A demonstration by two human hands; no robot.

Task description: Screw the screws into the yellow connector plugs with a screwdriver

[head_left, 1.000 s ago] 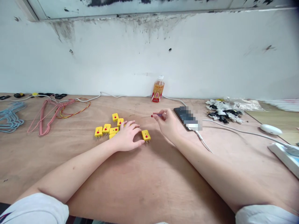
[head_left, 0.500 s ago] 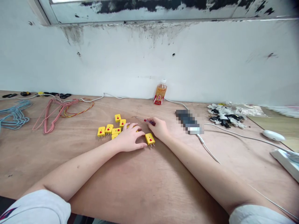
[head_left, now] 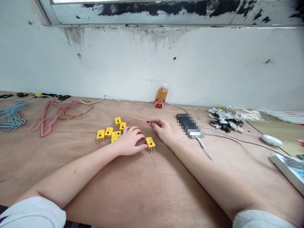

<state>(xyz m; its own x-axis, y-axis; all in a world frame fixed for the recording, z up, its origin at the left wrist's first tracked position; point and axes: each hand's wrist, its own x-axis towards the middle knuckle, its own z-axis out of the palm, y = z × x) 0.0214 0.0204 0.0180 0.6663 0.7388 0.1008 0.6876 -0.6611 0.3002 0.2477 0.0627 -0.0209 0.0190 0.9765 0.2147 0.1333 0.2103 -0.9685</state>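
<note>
Bare hands at a plywood table [head_left: 71, 183], seen from the wearer's head. Centre: yellow two-pin plugs [head_left: 108, 132], each with a red dot on its face, lie in a loose cluster near the middle of the table, closer to its back edge than its front edge. The left hand [head_left: 128, 143] rests at the cluster's right end, its fingers [head_left: 136, 134] curved and slightly spread over a partly hidden plug; whether they grip it cannot be told. A lone yellow plug [head_left: 150, 143] sits apart from the cluster, between the two hands and just beside the left fingertips, its pins toward the front edge. The right hand [head_left: 163, 131] pinches a slim screwdriver [head_left: 142, 120] between thumb and forefinger, its shaft level and its tip pointing left toward the cluster. Change from the earlier views: the screwdriver has shifted left, closer to the plugs. Outward: a plastic drink bottle [head_left: 161, 95] stands at the back edge; to its right lie a pixelated phone [head_left: 188, 125] with a white cable [head_left: 228, 136] and a heap of black-and-white small parts [head_left: 224, 122]. A white power strip [head_left: 287, 171] sits at the right edge. Loops of pink wire [head_left: 47, 117] and blue wire [head_left: 11, 117] lie toward the left end.
</note>
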